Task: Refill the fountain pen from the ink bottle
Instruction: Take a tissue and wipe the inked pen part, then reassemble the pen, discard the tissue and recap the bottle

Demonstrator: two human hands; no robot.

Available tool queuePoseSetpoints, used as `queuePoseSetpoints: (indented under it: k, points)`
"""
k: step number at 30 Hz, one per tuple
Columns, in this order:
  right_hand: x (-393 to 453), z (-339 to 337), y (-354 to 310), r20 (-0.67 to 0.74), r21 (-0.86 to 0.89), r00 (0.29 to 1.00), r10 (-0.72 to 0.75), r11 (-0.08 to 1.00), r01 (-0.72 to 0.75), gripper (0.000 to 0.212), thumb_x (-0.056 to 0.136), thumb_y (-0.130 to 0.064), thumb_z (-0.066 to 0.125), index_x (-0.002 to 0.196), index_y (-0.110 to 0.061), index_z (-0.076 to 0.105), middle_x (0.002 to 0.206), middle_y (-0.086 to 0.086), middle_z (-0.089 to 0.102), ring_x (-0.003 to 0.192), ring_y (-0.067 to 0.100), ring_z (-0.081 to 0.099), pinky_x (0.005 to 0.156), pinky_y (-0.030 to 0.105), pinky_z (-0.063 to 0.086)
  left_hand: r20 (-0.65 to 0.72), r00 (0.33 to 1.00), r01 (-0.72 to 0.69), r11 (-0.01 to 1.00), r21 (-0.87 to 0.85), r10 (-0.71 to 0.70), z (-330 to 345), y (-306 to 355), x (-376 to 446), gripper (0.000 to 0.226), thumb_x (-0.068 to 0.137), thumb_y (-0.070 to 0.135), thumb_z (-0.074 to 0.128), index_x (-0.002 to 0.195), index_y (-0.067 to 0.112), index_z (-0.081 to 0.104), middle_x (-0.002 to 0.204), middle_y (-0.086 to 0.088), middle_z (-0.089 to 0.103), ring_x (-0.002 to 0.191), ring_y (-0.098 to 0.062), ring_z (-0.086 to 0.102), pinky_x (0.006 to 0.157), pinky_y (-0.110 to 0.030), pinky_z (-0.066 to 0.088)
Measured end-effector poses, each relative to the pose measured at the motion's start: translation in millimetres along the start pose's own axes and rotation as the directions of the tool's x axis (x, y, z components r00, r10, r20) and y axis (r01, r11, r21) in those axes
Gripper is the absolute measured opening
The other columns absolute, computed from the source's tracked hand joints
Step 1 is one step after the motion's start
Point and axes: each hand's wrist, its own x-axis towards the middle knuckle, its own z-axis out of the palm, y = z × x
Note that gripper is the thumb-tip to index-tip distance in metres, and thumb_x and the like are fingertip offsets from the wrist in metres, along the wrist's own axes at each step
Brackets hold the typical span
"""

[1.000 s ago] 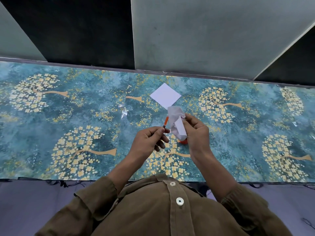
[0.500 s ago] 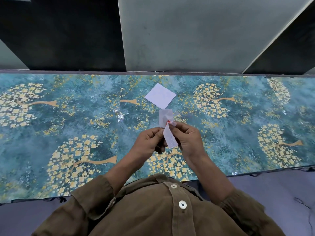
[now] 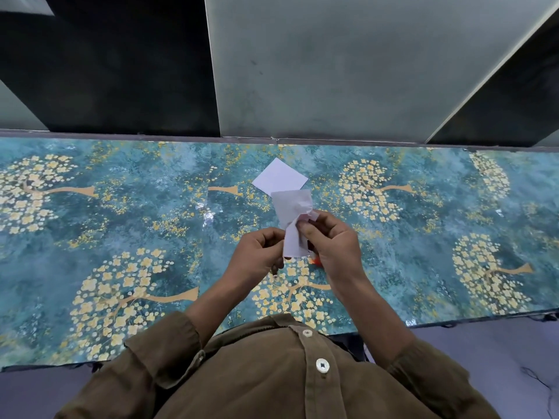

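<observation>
The fountain pen is almost wholly hidden in the head view: it lies somewhere between the two hands, wrapped in a crumpled white tissue (image 3: 292, 225), and no part of its barrel or nib can be made out for certain. The right hand (image 3: 331, 249) is curled, with thumb and fingertips pinching the tissue where it bunches, so that the upper part of the tissue fans out above the fingers and a flatter strip hangs below them. The left hand (image 3: 257, 258) is also curled, its fingertips meeting the lower strip of the tissue from the left side; it appears to grip something thin there, but what it holds is covered by the tissue and the fingers. Both hands hover above the surface (image 3: 121, 213), which is covered with a blue-green cloth printed with yellow blossom trees. A small orange-red thing (image 3: 316, 261) peeks out just under the heel of the right hand, too hidden to identify. Beyond the hands, a square white sheet of paper (image 3: 279, 176) lies flat on the surface, turned cornerwise, its near corner overlapped in view by the top of the tissue. The person wears a brown buttoned shirt (image 3: 272, 373) with the sleeves rolled up to the forearms.
</observation>
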Motion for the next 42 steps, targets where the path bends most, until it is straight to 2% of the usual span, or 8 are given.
queuePoseSetpoints:
  k: [7,16,20,23,27,31,37,42]
  points:
    - [12.2,-18.2,-6.9,0.058,0.030,0.993,0.099,0.994,-0.101,0.006,0.087,-0.005,0.073,0.090,-0.009,0.074,0.083,0.008,0.078,0.072,0.021,0.073,0.055,0.030,0.055,-0.050,0.998,-0.041,0.998,0.048,0.043,14.9,-4.1,-0.8,0.016,0.094,0.017,0.064,0.086,0.020,0.077,0.062,-0.003,0.066,0.047,-0.015,0.050,0.056,-0.035,0.042]
    - [24.1,-36.9,-7.5,0.148,-0.051,0.969,0.199,0.980,-0.194,0.006,0.088,-0.022,0.074,0.090,-0.016,0.074,0.079,0.003,0.077,0.061,0.018,0.069,0.057,0.032,0.036,-0.165,0.985,-0.045,0.998,0.048,0.053,36.4,-6.0,-14.4,0.025,0.101,0.015,0.053,0.086,0.018,0.073,0.067,0.001,0.068,0.055,-0.017,0.057,0.055,-0.030,0.046]
    - [31.4,-34.9,-4.3,0.124,-0.035,0.972,0.202,0.979,-0.199,0.006,0.094,-0.015,0.068,0.088,-0.015,0.067,0.080,0.004,0.071,0.063,0.015,0.065,0.045,0.025,0.044,-0.295,0.955,-0.037,0.999,-0.021,0.030,31.6,-15.6,-21.7,0.024,0.101,0.015,0.054,0.087,0.015,0.073,0.072,-0.004,0.070,0.057,-0.018,0.059,0.052,-0.026,0.047]
    - [40.1,-31.3,4.7,0.162,-0.219,0.978,0.128,0.972,-0.091,0.006,0.095,-0.012,0.065,0.090,-0.014,0.067,0.084,0.006,0.070,0.076,0.019,0.065,0.060,0.032,0.054,-0.408,0.913,-0.037,0.997,-0.074,0.003,22.8,-20.9,-30.5,0.022,0.101,0.018,0.054,0.096,0.008,0.073,0.074,-0.003,0.070,0.057,-0.014,0.060,0.053,-0.025,0.048]
    - [38.6,-6.7,26.0,0.411,-0.574,0.911,0.013,0.780,0.248,0.007,0.094,-0.022,0.064,0.094,-0.015,0.067,0.083,0.003,0.068,0.068,0.010,0.056,0.063,0.030,0.046,-0.590,0.807,-0.067,0.990,-0.121,-0.017,6.4,-23.8,-44.1,0.020,0.101,0.017,0.054,0.095,0.010,0.072,0.074,-0.003,0.067,0.055,-0.013,0.057,0.054,-0.026,0.047]
    - [37.8,39.4,49.9,0.629,-0.616,0.775,-0.068,0.564,0.550,0.019,0.093,-0.026,0.061,0.108,-0.017,0.066,0.101,0.008,0.073,0.087,0.029,0.066,0.070,0.039,0.052,-0.727,0.686,-0.087,0.988,-0.124,-0.031,-14.4,-26.6,-62.5,0.020,0.100,0.021,0.056,0.094,0.013,0.073,0.073,-0.001,0.066,0.057,-0.015,0.058,0.054,-0.028,0.048]
    - [50.6,79.5,109.2,0.857,-0.452,0.444,0.260,-0.032,0.891,0.067,0.097,-0.032,0.052,0.156,-0.017,0.023,0.150,0.013,0.044,0.135,0.034,0.043,0.109,0.048,0.035,-0.810,0.585,-0.137,0.979,-0.150,-0.043,-34.7,-35.1,-86.2,0.020,0.100,0.022,0.057,0.092,0.016,0.074,0.071,-0.002,0.066,0.055,-0.015,0.057,0.054,-0.030,0.049]
    - [53.6,75.1,121.3,0.822,-0.417,0.408,0.398,-0.068,0.906,0.057,0.103,-0.045,0.039,0.152,-0.018,0.030,0.164,0.012,0.022,0.151,0.030,0.022,0.121,0.050,0.019,-0.830,0.554,-0.143,0.974,-0.174,-0.067,-46.0,-40.9,-89.3,0.021,0.100,0.022,0.057,0.088,0.016,0.073,0.069,0.001,0.067,0.055,-0.015,0.058,0.053,-0.029,0.050]
